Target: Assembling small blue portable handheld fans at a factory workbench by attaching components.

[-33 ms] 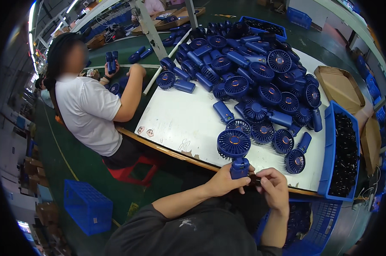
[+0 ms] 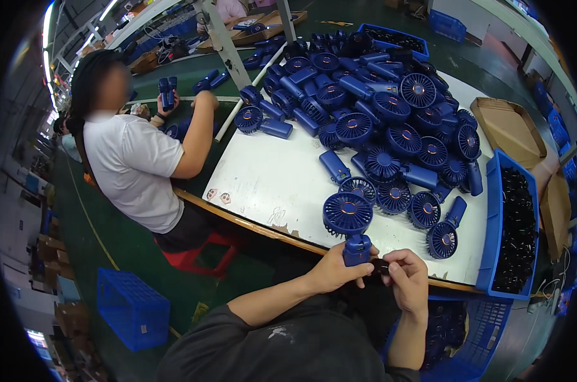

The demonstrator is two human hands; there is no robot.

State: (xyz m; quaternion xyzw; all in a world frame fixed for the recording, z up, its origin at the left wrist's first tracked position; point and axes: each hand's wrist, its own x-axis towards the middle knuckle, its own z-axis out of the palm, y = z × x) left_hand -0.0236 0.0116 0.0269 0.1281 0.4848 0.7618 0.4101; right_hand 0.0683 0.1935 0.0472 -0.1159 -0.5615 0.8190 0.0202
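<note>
**Navy handheld fan (image 2: 348,213) in the left hand (image 2: 331,270), small dark part (image 2: 381,267) in the right hand (image 2: 408,280)**

From my remote post I look down over the person's forearms. The left hand is closed around the fan's handle, with the round grille pointing away, above the near edge of a white surface (image 2: 250,172). The right hand, just to the right, pinches the dark part between thumb and fingers, close beside the handle's lower end. I cannot tell whether part and handle touch.

To do this well, I would brace the handle firmly in the left palm, keep those fingers off the grille, and bring the part in square with a light pinch, turning it only while its edge is in plain sight.

Farther across the surface lies a heap of matching navy fans (image 2: 390,107). On the right edge, a long blue crate (image 2: 492,235) is filled with small glossy black pieces (image 2: 516,235); a blue tray (image 2: 423,55) at the far end also holds dark pieces. Below the surface, near right, a blue basket (image 2: 489,331) holds dark items that I cannot make out. Another blue crate (image 2: 132,309) rests on the floor to the left, near a seated co-worker (image 2: 132,149).
</note>
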